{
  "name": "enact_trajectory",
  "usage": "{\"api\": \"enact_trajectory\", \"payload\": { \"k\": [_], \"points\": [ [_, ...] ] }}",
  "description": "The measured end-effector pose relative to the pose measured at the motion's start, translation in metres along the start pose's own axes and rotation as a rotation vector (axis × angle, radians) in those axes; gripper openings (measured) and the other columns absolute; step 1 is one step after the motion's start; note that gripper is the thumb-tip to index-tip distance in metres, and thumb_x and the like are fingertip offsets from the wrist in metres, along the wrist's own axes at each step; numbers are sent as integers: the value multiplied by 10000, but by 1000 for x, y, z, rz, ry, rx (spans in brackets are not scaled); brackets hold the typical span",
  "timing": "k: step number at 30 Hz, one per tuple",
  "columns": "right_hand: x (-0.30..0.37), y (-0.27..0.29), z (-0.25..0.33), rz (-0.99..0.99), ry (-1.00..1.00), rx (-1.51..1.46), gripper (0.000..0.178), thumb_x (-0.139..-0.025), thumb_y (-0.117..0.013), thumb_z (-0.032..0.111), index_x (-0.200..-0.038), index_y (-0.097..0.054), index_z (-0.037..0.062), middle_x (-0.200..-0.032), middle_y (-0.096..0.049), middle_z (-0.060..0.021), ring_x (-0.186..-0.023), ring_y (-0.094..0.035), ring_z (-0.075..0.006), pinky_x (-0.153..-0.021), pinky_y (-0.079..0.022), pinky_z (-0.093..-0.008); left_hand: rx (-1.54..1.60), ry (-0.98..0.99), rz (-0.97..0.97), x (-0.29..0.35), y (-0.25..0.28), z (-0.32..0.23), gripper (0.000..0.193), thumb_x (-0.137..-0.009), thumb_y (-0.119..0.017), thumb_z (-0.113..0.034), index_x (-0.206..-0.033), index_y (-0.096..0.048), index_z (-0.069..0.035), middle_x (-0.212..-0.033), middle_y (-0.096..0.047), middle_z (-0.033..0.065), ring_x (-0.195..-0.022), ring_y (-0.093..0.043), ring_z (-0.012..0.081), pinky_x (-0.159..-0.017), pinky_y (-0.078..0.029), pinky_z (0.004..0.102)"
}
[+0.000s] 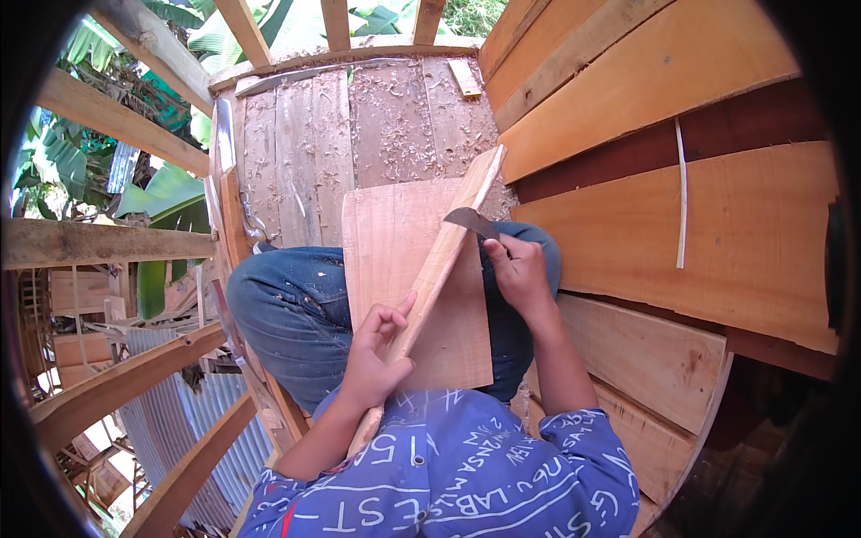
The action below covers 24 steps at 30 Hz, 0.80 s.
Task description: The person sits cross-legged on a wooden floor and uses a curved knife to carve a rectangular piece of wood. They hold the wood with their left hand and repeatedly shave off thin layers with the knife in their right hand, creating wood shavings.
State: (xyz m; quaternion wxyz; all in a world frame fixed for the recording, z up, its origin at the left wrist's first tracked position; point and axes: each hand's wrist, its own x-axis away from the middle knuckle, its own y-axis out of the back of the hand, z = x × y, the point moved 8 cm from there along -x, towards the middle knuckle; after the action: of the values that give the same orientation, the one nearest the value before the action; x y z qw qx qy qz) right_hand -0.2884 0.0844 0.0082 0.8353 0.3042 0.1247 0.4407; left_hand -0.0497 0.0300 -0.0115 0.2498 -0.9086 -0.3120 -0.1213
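Observation:
A long, narrow wooden strip (437, 269) slants from my chest up and away to the right, above a wide flat board (381, 224) that rests across my lap. My left hand (378, 354) is closed around the strip's near part, thumb on one side and fingers on the other. In my right hand (522, 273) is a knife (472, 221) with a dark, curved blade; its handle is mostly hidden by my fingers. The blade lies across the strip's upper half, touching or very close to its edge.
Wood shavings litter the plank floor (318, 134) ahead, where a small wood offcut (465, 78) lies. A plank wall (717, 215) stands close on my right, with a thin pale strip (681, 193) against it. Open wooden railings (108, 242) run along the left, with banana leaves beyond.

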Motion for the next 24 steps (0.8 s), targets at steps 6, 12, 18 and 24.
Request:
{"api": "enact_trajectory", "payload": {
  "k": [6, 12, 18, 24],
  "points": [
    [21, -21, 42, 13, 318, 110, 491, -937, -635, 406, -646, -557, 18, -552, -545, -181, -518, -600, -347, -477, -442, -398, 55, -18, 5, -4, 0, -5, 446, -635, -533, 123, -1011, -398, -74, -1465, -446, 254, -1444, -329, 242, -1097, -254, 288],
    [32, -32, 48, 68, 451, 150, 451, -960, -610, 402, -780, -648, -9, -601, -577, -196, -540, -607, -363, -496, -450, -394, 39, 3, 17, -2, 0, -1, 446, -638, -526, 111, -1015, -392, -85, -1513, -379, 277, -1426, -347, 236, -1092, -249, 284],
    [14, -19, 10, -62, 37, -85, 494, -947, -617, 427, -719, -597, -11, -610, -571, -214, -599, -601, -414, -521, -453, -431, 28, -5, -4, -4, -2, -4, 454, -626, -523, 114, -1010, -398, -92, -1526, -361, 280, -1420, -362, 249, -1100, -252, 299],
    [16, -24, -2, -76, -4, -151, 533, -970, -589, 419, -677, -561, -25, -560, -508, -213, -506, -536, -336, -492, -414, -410, 27, -17, -53, -2, -1, -6, 475, -605, -567, 54, -1039, -432, -83, -1262, -507, 141, -1173, -488, 176, -989, -368, 287]
  ]
}}
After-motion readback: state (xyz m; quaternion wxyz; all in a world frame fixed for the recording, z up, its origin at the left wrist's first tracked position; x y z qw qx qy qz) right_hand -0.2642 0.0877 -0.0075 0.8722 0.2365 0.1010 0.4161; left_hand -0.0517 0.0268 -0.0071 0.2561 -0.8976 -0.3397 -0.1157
